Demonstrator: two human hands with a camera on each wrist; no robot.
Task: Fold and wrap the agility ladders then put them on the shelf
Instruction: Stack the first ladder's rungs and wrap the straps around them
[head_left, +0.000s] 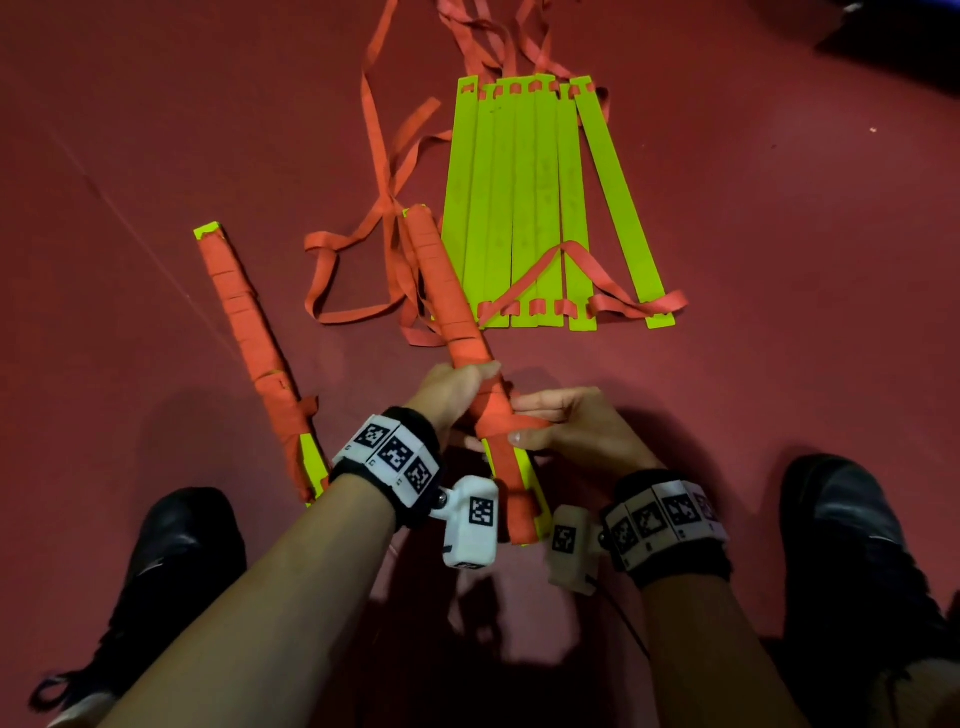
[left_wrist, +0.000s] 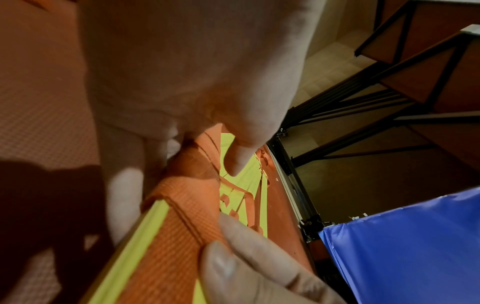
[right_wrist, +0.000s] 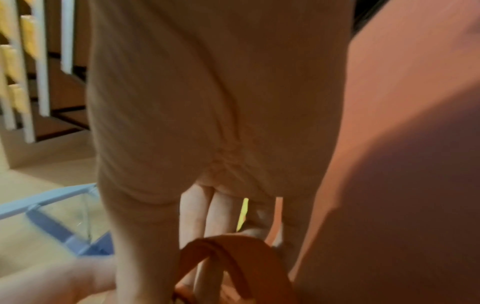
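Wrapping: the step in hand looks like winding the last strap turns onto the bundle held in both hands.
Floor (head_left: 156, 156): red mat filling the head view, bearing all 3 ladders.
Loose ladder (head_left: 545, 208): upper centre, green rungs fanned flat, straps trailing to the top edge; not yet folded.
Done bundle (head_left: 260, 353): left of centre, lying diagonally, fully bound, apart from both hands.
Bundle (head_left: 452, 291): centre, tilted, far end near the loose ladder, near end between the wrists.
Left hand (head_left: 457, 387): fingers curled round the bundle at mid-length, holding it firm.
Right hand (head_left: 566, 426): thumb and fingers pinching the strap (head_left: 519, 423) against the bundle, just beside the left hand.
Technique: I judge each turn should stay taut and overlap the last; the left hand should lock the rungs so they do not slide.
Risk: slack near the bare green end could let the wrap unwind.
Shelf: dark frame in the left wrist view's upper right (left_wrist: 389, 82); likely the destination.
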